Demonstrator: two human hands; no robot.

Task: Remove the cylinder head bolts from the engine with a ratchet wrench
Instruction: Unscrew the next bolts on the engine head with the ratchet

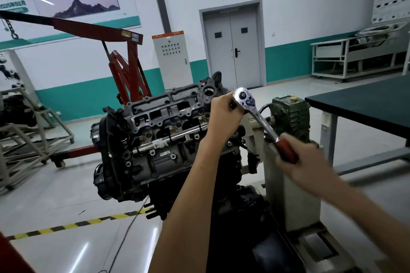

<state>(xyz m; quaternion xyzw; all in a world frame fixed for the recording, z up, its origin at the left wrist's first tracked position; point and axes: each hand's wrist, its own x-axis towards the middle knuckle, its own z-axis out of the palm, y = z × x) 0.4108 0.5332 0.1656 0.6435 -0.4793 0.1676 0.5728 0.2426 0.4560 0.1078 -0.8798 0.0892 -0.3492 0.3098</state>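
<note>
My left hand [224, 113] clasps the ratchet wrench [260, 121] just beneath its head, over the engine's [159, 135] right end. My blurred right hand [308, 162] grips the red handle.

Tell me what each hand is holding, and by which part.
Both hold the ratchet wrench: the right hand grips its red handle, the left hand grips just beneath its chrome head. What the left fingers wrap there is hidden.
</note>
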